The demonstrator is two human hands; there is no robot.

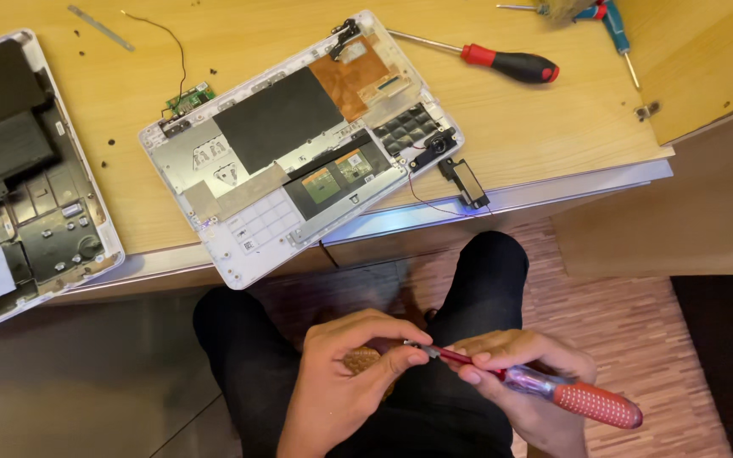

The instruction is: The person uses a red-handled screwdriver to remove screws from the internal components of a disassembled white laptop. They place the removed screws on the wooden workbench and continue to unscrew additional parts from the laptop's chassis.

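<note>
Low in the frame, above my lap, my left hand pinches a small dark part between thumb and fingertips, and seems to cup something brownish underneath, too hidden to name. To its right, my right hand closes around a screwdriver with a clear shaft grip and a dotted red handle. Its long axis runs from lower right to upper left of the frame; the tip points up-left and meets the pinched part, and the handle sticks out past my palm toward the lower right corner.

I judge the step in hand to be working the tip against that small piece, off the desk. The next move calls for a steady pinch on the left and the blade kept in line with the part, since a slip could drop it to the floor.

Across the upper frame, from left: an opened dark device shell at the left edge of the wooden desk, then a white laptop base lying tilted with its insides exposed, a small speaker hanging off it by a wire near the desk edge, a red-and-black screwdriver beyond it, and a blue-handled tool at upper right.
</note>
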